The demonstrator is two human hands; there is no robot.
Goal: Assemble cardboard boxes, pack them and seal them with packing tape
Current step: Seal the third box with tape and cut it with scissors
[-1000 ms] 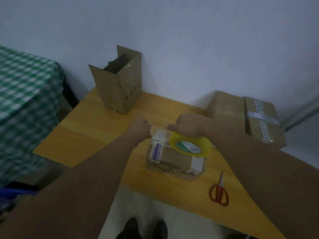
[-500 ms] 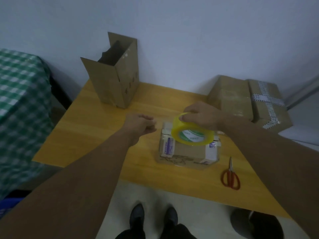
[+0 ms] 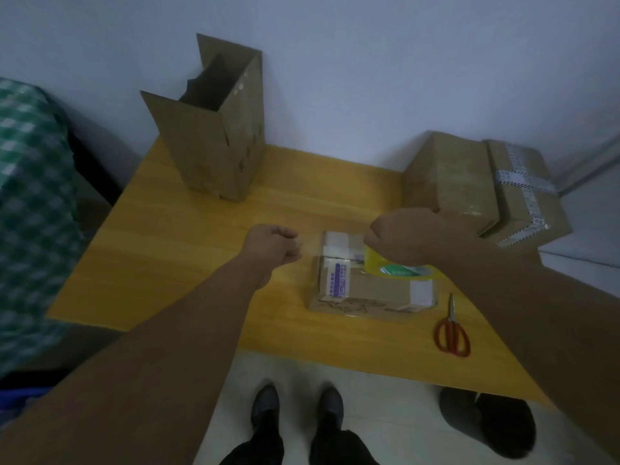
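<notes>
The small cardboard box (image 3: pixel 369 286) lies flat on the yellow bench (image 3: pixel 188 250), right of the frame's centre and close to the bench's front edge. It carries white patches and a purple-printed label whose writing is too blurred to read.

At the bottom of the frame two dark shoes (image 3: pixel 265 407) stand on the pale floor. A dark rounded thing (image 3: pixel 489 424) at lower right is partly hidden under the bench edge, and I cannot tell what it is. Red-handled scissors (image 3: pixel 452 330) lie closed just right of the box.

The right hand (image 3: pixel 406 238) grips the yellow tape roll (image 3: pixel 399 268) from above and holds it on the box's top. The hand covers the roll's far half. The left hand (image 3: pixel 271 246) is left of the box with its fingers curled. Whether it pinches a clear tape end I cannot tell.

Farther back, a tall open box (image 3: pixel 214 142) stands upright at upper centre-left, its inside in shadow. Two closed boxes (image 3: pixel 449 176) sit side by side at upper right, the outer one crossed by pale tape. A green checked cloth (image 3: pixel 30 196) is cut off by the left edge.
</notes>
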